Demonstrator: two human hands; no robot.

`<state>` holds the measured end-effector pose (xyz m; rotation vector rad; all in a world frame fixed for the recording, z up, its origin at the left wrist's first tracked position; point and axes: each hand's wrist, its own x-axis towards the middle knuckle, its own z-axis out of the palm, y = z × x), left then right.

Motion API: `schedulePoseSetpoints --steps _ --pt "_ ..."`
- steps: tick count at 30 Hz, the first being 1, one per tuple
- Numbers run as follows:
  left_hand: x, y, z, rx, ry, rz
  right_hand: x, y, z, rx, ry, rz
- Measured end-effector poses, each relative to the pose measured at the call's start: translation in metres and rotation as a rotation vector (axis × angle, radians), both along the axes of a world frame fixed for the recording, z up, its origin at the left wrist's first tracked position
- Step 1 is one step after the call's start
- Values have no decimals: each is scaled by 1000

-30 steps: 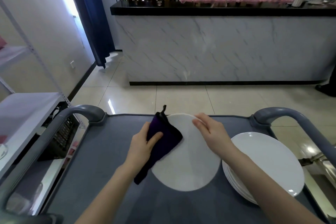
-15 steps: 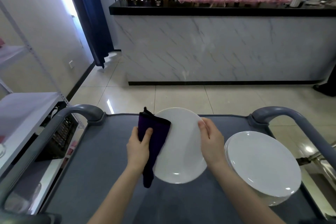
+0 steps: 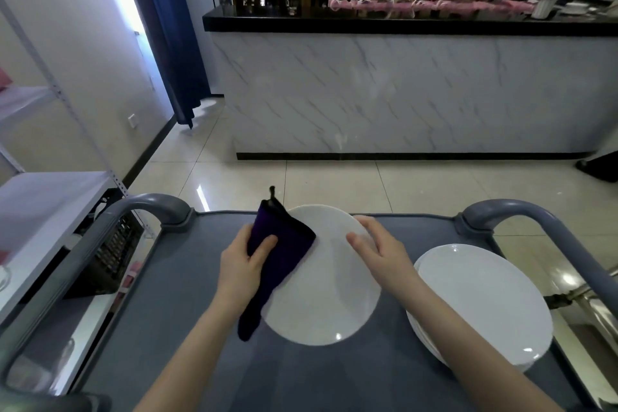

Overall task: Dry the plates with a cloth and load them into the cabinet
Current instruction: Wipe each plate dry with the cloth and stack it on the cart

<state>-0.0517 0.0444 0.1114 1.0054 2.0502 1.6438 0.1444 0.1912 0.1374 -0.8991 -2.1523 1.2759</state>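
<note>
A white plate [image 3: 326, 291] is held over the grey cart top [image 3: 180, 294]. My left hand [image 3: 242, 266] grips a dark purple cloth [image 3: 279, 251] and presses it against the plate's left edge; the cloth's tail hangs down past the rim. My right hand [image 3: 379, 252] holds the plate's far right rim, thumb on the face and fingers curled over the edge. To the right, a stack of white plates [image 3: 481, 304] sits on the cart.
Grey cart handles rise at the far left [image 3: 150, 207] and far right [image 3: 521, 214]. A white metal shelf rack [image 3: 43, 194] stands to the left. A marble-fronted bar counter [image 3: 418, 94] lies ahead across the tiled floor.
The plate has tipped and turned between my hands, and the cloth has slid along its upper left rim. The stack of plates has not moved.
</note>
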Motion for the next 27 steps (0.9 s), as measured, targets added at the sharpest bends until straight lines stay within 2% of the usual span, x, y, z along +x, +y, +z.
schedulePoseSetpoints --steps 4,8,12,14,18,24,27 --pt "-9 5 20 -81 123 -224 -10 6 9 139 -91 149" --pt "-15 11 26 -158 144 -353 -10 1 0 199 -76 138" --pt "-16 14 23 -262 192 -503 -15 0 -1 271 -151 179" --pt "-12 16 17 -263 177 -510 -13 0 -3 263 -140 156" --pt "-2 21 7 -94 -9 -214 -9 -3 -3 181 -12 -23" --pt "33 22 -17 84 -410 282 -12 -21 -8 35 236 -477" --pt "50 22 -23 110 -515 346 -13 -27 -12 -12 268 -542"
